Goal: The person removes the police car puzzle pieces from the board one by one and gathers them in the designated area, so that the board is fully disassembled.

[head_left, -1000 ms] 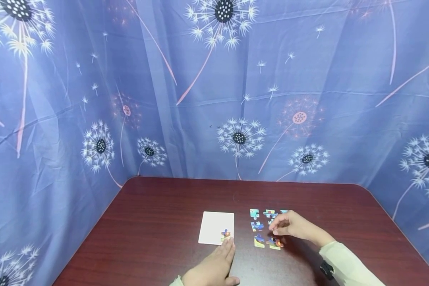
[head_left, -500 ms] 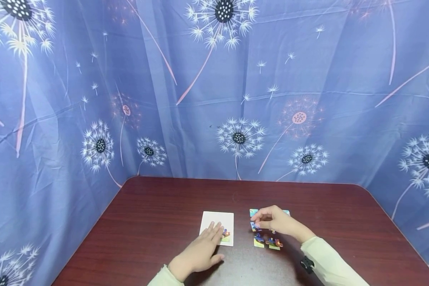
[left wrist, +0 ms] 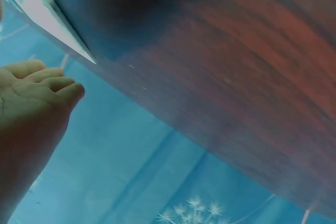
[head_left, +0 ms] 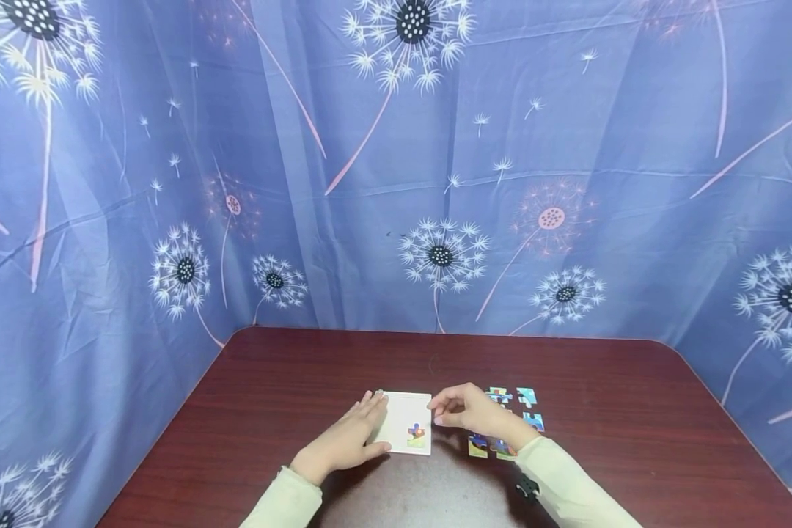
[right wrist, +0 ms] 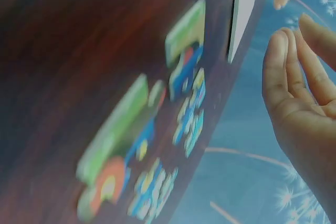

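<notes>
A white square board [head_left: 404,414] lies on the table, with one colourful jigsaw piece [head_left: 416,435] in its near right corner. Fingers stretched, my left hand [head_left: 346,436] rests along the board's left edge. Over the right edge is my right hand [head_left: 475,412], its thumb and fingers pinching what seems to be a jigsaw piece, nearly hidden by the fingertips. Several loose pieces lie under and beyond that hand, among them a yellow and blue piece [head_left: 478,446] and a light blue piece [head_left: 526,397]. The right wrist view shows a green-edged piece [right wrist: 186,35] close up, blurred.
The dark red wooden table [head_left: 303,367] has rounded far corners. A blue curtain with dandelion prints [head_left: 369,279] hangs behind it and at both sides. A black object [head_left: 526,487] sits at the right sleeve's cuff.
My right hand has moved left from the loose pieces to the board's right edge. My left hand has slid from the near right corner to the left edge, uncovering the placed piece.
</notes>
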`<state>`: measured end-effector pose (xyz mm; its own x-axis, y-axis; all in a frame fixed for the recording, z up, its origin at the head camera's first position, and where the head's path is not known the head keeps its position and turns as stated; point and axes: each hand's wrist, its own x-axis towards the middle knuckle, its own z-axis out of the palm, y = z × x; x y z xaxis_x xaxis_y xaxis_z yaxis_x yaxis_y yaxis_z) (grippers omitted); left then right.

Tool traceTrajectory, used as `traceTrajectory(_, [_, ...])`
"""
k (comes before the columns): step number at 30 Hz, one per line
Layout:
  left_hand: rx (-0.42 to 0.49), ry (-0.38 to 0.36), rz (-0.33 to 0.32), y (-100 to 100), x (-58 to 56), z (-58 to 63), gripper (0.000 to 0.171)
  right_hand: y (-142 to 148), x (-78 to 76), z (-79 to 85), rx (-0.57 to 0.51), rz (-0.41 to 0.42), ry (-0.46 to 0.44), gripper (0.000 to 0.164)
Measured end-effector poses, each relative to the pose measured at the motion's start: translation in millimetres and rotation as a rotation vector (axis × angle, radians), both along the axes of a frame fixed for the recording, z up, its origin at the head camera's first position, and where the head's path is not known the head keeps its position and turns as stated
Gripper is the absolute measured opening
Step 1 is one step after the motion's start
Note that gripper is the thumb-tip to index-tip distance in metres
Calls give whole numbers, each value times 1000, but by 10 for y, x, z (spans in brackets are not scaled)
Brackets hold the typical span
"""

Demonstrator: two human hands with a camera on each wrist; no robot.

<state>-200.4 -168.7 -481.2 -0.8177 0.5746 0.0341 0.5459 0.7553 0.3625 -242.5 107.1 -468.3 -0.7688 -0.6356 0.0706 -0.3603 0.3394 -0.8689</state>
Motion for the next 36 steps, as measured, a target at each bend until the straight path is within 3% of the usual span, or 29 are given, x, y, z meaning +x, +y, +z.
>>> traceTrajectory(8, [28, -121, -16, -119, -165, -35, 83, -219, 31, -74, -1, 30, -16, 28])
traceTrajectory(15, [53, -219, 8, -181, -213, -58, 89, -324, 48, -147, 52, 36, 37, 31])
traceTrajectory(26, [49, -227, 13, -183, -202, -50, 88, -368, 119, -166, 95, -34, 94, 31])
traceTrajectory(36, [61, -234, 16, -149, -180, -22, 87, -361, 111, -212, 83, -56, 88, 29])
